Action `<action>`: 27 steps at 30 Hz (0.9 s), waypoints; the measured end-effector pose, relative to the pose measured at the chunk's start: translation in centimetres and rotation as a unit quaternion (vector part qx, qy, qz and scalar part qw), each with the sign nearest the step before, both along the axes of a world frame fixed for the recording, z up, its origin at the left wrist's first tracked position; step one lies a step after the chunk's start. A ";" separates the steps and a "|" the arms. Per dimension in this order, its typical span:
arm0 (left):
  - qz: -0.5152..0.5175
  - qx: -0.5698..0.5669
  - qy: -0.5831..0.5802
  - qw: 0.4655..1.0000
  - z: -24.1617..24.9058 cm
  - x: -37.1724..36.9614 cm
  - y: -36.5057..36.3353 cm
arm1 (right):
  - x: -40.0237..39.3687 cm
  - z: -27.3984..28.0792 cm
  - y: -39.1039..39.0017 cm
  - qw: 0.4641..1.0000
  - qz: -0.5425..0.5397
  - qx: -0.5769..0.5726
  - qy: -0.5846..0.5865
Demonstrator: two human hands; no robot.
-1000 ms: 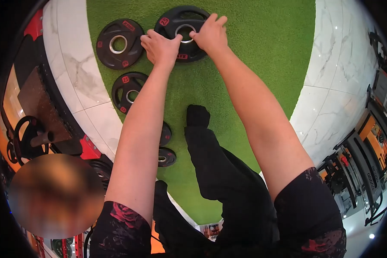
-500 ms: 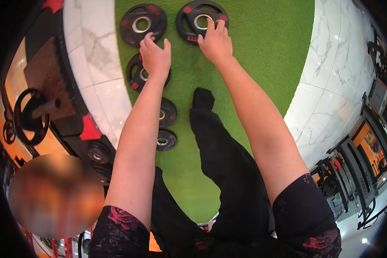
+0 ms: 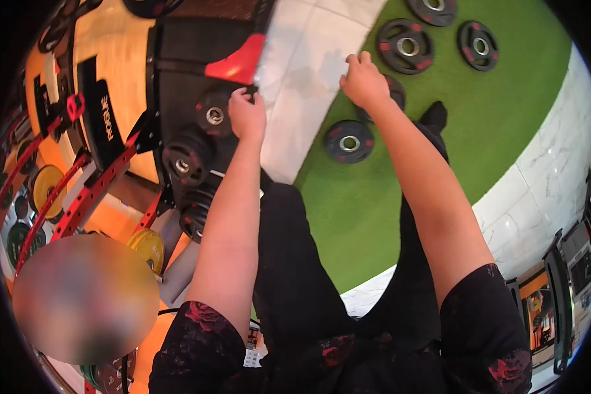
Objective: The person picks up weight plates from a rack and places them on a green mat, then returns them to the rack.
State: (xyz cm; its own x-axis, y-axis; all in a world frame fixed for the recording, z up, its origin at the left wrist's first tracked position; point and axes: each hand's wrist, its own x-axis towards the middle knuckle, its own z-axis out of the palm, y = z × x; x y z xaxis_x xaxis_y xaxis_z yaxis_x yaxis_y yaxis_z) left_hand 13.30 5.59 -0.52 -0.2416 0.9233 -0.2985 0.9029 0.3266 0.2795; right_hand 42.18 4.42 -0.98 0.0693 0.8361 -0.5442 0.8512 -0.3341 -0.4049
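Note:
My left hand [image 3: 248, 117] hangs in the air with loosely bent fingers and nothing in them. In the picture it is nearest to a black weight plate [image 3: 211, 113] with a metal hub, on the dark base at the left. My right hand [image 3: 366, 80] is also empty, its fingers slightly curled and apart, over the edge of the green turf. Close to it lie a black weight plate with red marks [image 3: 407, 46] and a smaller weight plate [image 3: 349, 142]. Another plate [image 3: 395, 93] is partly hidden behind my right hand and wrist.
Two more plates [image 3: 479, 46] lie farther off on the green turf [image 3: 492, 105]. A white marbled floor strip [image 3: 299, 79] separates turf and dark base. Stacked plates [image 3: 189, 156], a red corner piece [image 3: 240, 60] and red rack uprights [image 3: 98, 187] stand left. Gym machines are at right.
The view has turned left, bringing the rack and stacked plates in. My right hand has left the plate it was touching. Both hands are now away from the far turf plates.

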 end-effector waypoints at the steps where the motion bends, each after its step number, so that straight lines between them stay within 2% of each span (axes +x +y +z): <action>1: 0.056 -0.020 -0.012 0.998 -0.1 -4.4 -0.5 | -4.0 0.2 0.3 1.000 0.007 -0.005 0.012; 5: 0.082 -0.042 0.073 0.993 -0.7 -19.5 -2.5 | -20.0 -1.6 1.1 0.997 0.029 -0.006 0.069; 8: 0.092 -0.062 0.065 0.992 -4.2 -26.5 -3.5 | -29.6 -4.3 1.1 0.995 0.046 -0.056 0.068; 10: 0.070 -0.037 0.036 0.996 -7.1 -29.0 -3.7 | -34.3 -6.8 1.0 0.993 0.051 -0.084 0.065; 13: 0.081 -0.053 -0.012 0.995 -11.0 -29.3 -3.2 | -38.5 -10.6 1.0 0.996 -0.009 -0.062 0.070; 16: 0.116 -0.085 -0.035 0.989 -13.6 -29.2 -1.7 | -41.5 -13.8 1.7 0.996 -0.001 -0.077 0.052; 19: 0.131 -0.106 -0.037 0.985 -15.4 -28.6 -1.1 | -43.9 -15.6 1.9 0.999 0.014 -0.031 0.012; 21: 0.134 -0.100 -0.024 0.986 -15.8 -28.8 -0.9 | -44.8 -15.9 2.4 0.999 0.013 0.005 -0.031; 27: 0.138 -0.108 0.023 0.984 -14.3 -27.3 -1.2 | -44.3 -14.7 2.2 1.000 0.015 0.012 -0.018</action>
State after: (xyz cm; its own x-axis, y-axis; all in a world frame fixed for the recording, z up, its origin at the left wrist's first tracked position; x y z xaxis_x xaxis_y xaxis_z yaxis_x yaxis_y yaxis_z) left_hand -14.05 4.34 -14.85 -0.4919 0.7370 -0.4636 0.7814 0.6085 0.1382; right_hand -2.10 6.59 -15.69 0.0641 0.8507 -0.5218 0.8750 -0.2993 -0.3805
